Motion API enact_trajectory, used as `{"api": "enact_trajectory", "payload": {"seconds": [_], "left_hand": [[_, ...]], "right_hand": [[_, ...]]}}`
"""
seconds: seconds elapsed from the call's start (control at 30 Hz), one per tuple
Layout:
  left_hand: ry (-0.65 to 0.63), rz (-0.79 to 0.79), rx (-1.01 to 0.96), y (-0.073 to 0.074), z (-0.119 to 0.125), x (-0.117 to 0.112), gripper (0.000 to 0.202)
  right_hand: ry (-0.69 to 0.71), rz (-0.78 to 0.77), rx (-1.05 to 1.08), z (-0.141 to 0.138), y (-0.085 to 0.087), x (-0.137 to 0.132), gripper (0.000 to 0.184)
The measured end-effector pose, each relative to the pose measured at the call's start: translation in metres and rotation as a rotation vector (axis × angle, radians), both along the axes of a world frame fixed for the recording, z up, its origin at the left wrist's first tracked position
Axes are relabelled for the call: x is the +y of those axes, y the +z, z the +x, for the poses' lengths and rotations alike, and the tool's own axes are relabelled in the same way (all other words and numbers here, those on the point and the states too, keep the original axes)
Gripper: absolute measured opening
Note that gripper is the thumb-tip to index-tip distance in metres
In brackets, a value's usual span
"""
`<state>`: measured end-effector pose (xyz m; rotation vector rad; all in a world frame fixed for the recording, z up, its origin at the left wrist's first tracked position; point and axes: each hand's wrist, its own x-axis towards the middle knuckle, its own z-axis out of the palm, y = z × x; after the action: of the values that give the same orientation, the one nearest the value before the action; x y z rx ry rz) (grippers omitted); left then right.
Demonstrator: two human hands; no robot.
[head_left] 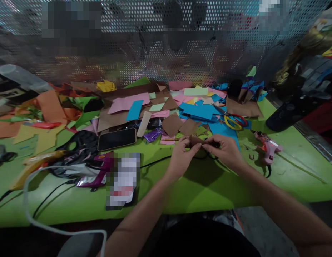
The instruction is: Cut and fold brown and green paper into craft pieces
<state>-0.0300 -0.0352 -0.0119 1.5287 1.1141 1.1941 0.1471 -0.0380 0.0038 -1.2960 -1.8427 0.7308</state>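
Right of centre, I see left hand and right hand pinching brown paper (grips closed), long axis crosswise between them.

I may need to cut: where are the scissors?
In the head view, the scissors lie right of centre, beyond the right hand, among the blue papers.

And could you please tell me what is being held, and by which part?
Brown paper, pinched along its near edge by the left hand and right hand.
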Motion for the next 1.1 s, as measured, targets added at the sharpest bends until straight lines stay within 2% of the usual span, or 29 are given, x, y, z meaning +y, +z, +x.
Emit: {"api": "enact_trajectory", "payload": {"seconds": [0.13,0.23,0.37,0.6,0.8,0.93,1.1], "left_hand": [[-0.015,-0.017,-0.024,-0.002,0.0,0.0,0.011],[-0.039,-0.099,-0.098,-0.007,-0.001,0.001,0.018],[-0.004,-0.173,-0.168,-0.008,-0.004,0.001,0.024],[0.029,-0.196,-0.251,-0.008,-0.005,0.001,0.019],[0.099,-0.233,-0.27,-0.01,-0.007,0.002,0.02],[0.094,-0.26,-0.288,-0.009,-0.008,0.002,0.02],[0.086,-0.229,-0.293,-0.01,-0.008,0.003,0.02]], "right_hand": [[-0.005,0.036,-0.021,0.0,-0.002,0.0,0.017],[-0.008,-0.013,0.028,0.001,0.0,0.001,0.02],[-0.047,-0.074,0.103,0.005,0.005,0.001,0.027],[-0.104,-0.046,0.091,0.009,0.004,0.002,0.026],[-0.074,-0.079,0.147,0.011,0.006,0.002,0.033],[-0.079,-0.062,0.128,0.011,0.005,0.002,0.024],[-0.106,-0.028,0.07,0.01,0.005,0.003,0.026]]}}
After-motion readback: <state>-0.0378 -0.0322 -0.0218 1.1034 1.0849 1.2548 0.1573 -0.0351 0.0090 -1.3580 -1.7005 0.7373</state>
